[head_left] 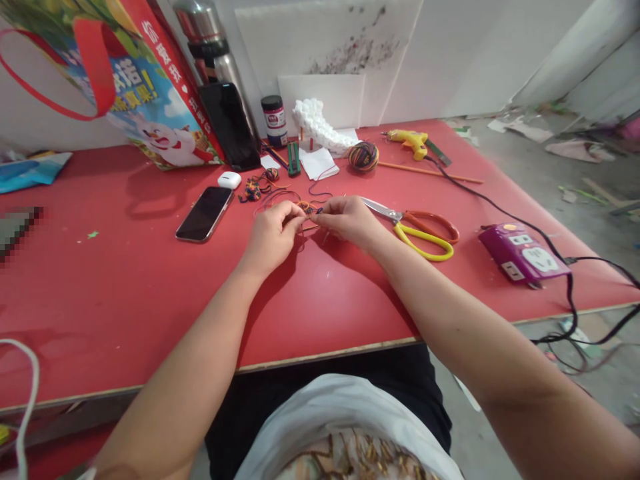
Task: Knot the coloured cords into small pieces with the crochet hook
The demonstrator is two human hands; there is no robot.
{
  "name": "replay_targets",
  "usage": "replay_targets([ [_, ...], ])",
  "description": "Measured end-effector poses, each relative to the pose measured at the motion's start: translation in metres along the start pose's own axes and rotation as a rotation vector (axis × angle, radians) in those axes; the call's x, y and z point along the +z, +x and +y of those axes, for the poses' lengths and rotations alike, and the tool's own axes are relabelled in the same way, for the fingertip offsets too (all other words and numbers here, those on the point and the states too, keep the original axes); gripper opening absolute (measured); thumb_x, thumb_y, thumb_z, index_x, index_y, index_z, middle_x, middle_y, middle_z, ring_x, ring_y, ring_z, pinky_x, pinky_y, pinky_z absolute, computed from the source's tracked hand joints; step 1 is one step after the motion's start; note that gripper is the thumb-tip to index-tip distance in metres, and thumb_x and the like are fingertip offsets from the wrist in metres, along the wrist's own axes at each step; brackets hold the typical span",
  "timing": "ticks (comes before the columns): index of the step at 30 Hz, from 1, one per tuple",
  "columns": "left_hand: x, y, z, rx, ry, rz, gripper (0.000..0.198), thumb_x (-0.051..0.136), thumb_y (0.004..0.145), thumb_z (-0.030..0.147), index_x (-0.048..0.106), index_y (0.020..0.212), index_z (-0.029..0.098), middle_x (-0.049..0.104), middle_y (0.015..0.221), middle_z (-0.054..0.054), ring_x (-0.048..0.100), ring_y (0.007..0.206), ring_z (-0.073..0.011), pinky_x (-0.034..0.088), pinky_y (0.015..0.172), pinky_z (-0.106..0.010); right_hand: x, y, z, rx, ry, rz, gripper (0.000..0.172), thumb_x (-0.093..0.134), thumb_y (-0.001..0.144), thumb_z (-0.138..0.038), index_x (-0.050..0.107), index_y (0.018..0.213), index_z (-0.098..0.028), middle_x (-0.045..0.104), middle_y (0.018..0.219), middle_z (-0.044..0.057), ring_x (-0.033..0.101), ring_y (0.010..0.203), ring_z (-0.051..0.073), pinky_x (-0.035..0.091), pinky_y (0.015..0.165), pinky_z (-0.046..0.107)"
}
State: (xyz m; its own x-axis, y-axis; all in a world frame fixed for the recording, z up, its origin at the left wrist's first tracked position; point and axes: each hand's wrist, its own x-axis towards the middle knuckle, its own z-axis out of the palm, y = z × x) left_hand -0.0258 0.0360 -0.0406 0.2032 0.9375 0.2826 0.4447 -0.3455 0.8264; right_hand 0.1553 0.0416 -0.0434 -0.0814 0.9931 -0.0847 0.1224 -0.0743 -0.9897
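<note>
Over the middle of the red table [150, 293], my left hand [274, 233] and my right hand [347, 219] meet close together. Both pinch multicoloured cord [309, 208], dark with orange and red strands, and loose ends trail onto the tabletop behind my fingers. The exact knot or loop between the fingertips is too small to make out. Right beside my right hand lie scissors [400, 217] with one orange and one yellow handle. A ball of multicoloured cord [363, 157] rests farther back. Behind my left hand is a small knotted bundle of the same cord [254, 189].
At left lie a phone [205, 213] and a white earphone case [229, 180]. A gift bag [160, 100], upright black phone [230, 127], jar [275, 120] and white braided piece [323, 127] stand behind. Rightward are a yellow glue gun [410, 141], stick [435, 173] and corded purple power socket [525, 253].
</note>
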Motion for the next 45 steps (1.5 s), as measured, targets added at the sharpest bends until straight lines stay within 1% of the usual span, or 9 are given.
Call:
replay_targets([
  [6, 0.007, -0.002, 0.007, -0.351, -0.461, -0.072, 0.017, 0.075, 0.091, 0.015, 0.067, 0.076, 0.017, 0.060, 0.054, 0.003, 0.047, 0.043, -0.0082, 0.037, 0.046, -0.021, 0.000, 0.002, 0.007, -0.146, -0.138, 0.063, 0.027, 0.078, 0.080, -0.022, 0.063, 0.058, -0.017, 0.053, 0.052, -0.004, 0.043, 0.055, 0.009, 0.030, 0.053, 0.025],
  [10, 0.008, 0.000, 0.010, -0.456, -0.728, -0.037, 0.020, 0.073, 0.091, 0.006, 0.064, 0.074, 0.013, 0.072, 0.071, -0.002, 0.072, 0.061, -0.0122, 0.062, 0.067, -0.025, -0.001, 0.002, 0.005, -0.119, -0.017, 0.023, 0.024, 0.078, 0.079, -0.021, 0.064, 0.061, -0.017, 0.058, 0.054, -0.003, 0.045, 0.053, 0.008, 0.031, 0.051, 0.025],
  [14, 0.006, 0.003, 0.005, -0.494, -0.803, -0.018, 0.020, 0.070, 0.092, 0.004, 0.063, 0.074, 0.013, 0.070, 0.073, -0.001, 0.077, 0.066, -0.0146, 0.066, 0.073, -0.028, -0.001, 0.001, 0.001, -0.095, 0.085, 0.002, 0.014, 0.077, 0.077, -0.017, 0.068, 0.066, -0.016, 0.061, 0.054, -0.003, 0.045, 0.049, 0.007, 0.031, 0.048, 0.023],
  [19, 0.007, 0.002, -0.005, -0.386, -0.773, -0.039, 0.016, 0.080, 0.086, 0.015, 0.067, 0.077, 0.015, 0.075, 0.085, -0.004, 0.079, 0.078, -0.0175, 0.065, 0.095, -0.038, -0.002, -0.001, -0.004, -0.048, 0.125, 0.002, 0.014, 0.074, 0.078, -0.011, 0.068, 0.066, -0.014, 0.057, 0.048, -0.005, 0.045, 0.043, 0.006, 0.029, 0.044, 0.022],
  [22, 0.007, 0.000, -0.008, -0.248, -0.621, -0.080, 0.016, 0.079, 0.086, 0.025, 0.067, 0.080, 0.017, 0.080, 0.115, -0.013, 0.080, 0.100, -0.0255, 0.058, 0.108, -0.049, -0.002, -0.003, -0.007, -0.018, 0.155, 0.013, 0.015, 0.073, 0.080, -0.010, 0.070, 0.066, -0.014, 0.055, 0.045, -0.005, 0.043, 0.040, 0.006, 0.028, 0.042, 0.021],
  [27, 0.002, -0.001, -0.005, -0.024, -0.326, -0.208, 0.016, 0.076, 0.085, 0.031, 0.065, 0.082, 0.020, 0.056, 0.163, -0.019, 0.049, 0.155, -0.0359, 0.034, 0.129, -0.056, -0.001, -0.007, -0.012, 0.082, 0.225, 0.011, 0.020, 0.069, 0.085, -0.008, 0.070, 0.066, -0.013, 0.055, 0.047, -0.003, 0.038, 0.039, 0.005, 0.027, 0.039, 0.019],
  [29, 0.000, -0.001, -0.005, -0.003, -0.305, -0.242, 0.015, 0.074, 0.085, 0.031, 0.063, 0.083, 0.021, 0.049, 0.168, -0.021, 0.044, 0.159, -0.0362, 0.030, 0.130, -0.058, -0.001, -0.008, -0.013, 0.133, 0.293, -0.009, 0.022, 0.069, 0.086, -0.008, 0.068, 0.064, -0.013, 0.055, 0.048, -0.003, 0.038, 0.040, 0.005, 0.027, 0.038, 0.018],
  [35, -0.002, 0.000, -0.009, 0.060, -0.284, -0.270, 0.015, 0.071, 0.087, 0.031, 0.060, 0.083, 0.021, 0.034, 0.176, -0.023, 0.052, 0.153, -0.0358, 0.038, 0.125, -0.055, -0.006, -0.008, -0.017, 0.299, 0.499, -0.126, 0.027, 0.071, 0.082, -0.004, 0.059, 0.061, -0.014, 0.055, 0.052, -0.003, 0.035, 0.041, 0.003, 0.025, 0.037, 0.015],
  [45, -0.004, -0.001, -0.008, 0.120, -0.213, -0.333, 0.013, 0.070, 0.091, 0.030, 0.063, 0.082, 0.022, 0.044, 0.173, -0.016, 0.042, 0.161, -0.0336, 0.034, 0.130, -0.055, -0.008, -0.007, -0.012, 0.272, 0.478, -0.252, 0.027, 0.090, 0.073, -0.014, 0.063, 0.066, -0.014, 0.056, 0.053, -0.005, 0.036, 0.042, 0.002, 0.024, 0.039, 0.015],
])
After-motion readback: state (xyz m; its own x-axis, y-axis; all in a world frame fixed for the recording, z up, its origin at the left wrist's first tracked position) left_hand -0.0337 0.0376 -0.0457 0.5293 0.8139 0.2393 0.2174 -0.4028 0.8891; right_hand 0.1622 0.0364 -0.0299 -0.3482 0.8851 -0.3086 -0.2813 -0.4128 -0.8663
